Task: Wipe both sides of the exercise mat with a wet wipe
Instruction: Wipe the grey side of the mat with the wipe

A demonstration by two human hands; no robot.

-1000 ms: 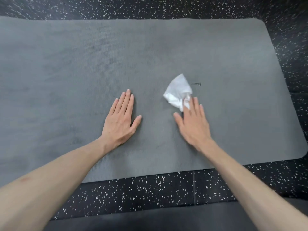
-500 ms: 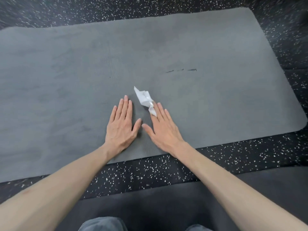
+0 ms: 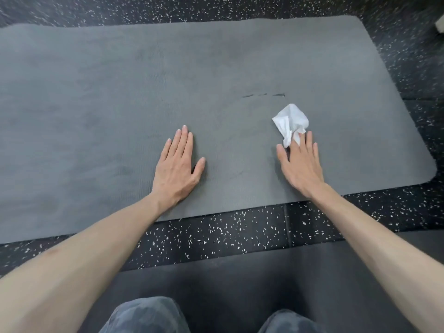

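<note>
The right hand (image 3: 300, 164) is pressing the crumpled wipe (image 3: 290, 121) under flat fingers onto the mat (image 3: 120, 92), which is lying on the floor (image 3: 228, 231); the left hand (image 3: 176, 167), flat and holding nothing, is bracing it. Overlapping strokes under firm, even pressure should be working best.

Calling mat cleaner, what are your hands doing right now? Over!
Left hand flat on grey mat. Right hand flat, fingers pressing wet wipe onto mat. Dark streaks just beyond wipe. Nothing in the way.

Exercise mat (image 3: 96, 92) cut off at left edge, lower part of wet wipe (image 3: 292, 122) hidden under right hand (image 3: 300, 167) fingers, knees (image 3: 149, 316) cut off at bottom edge
</note>
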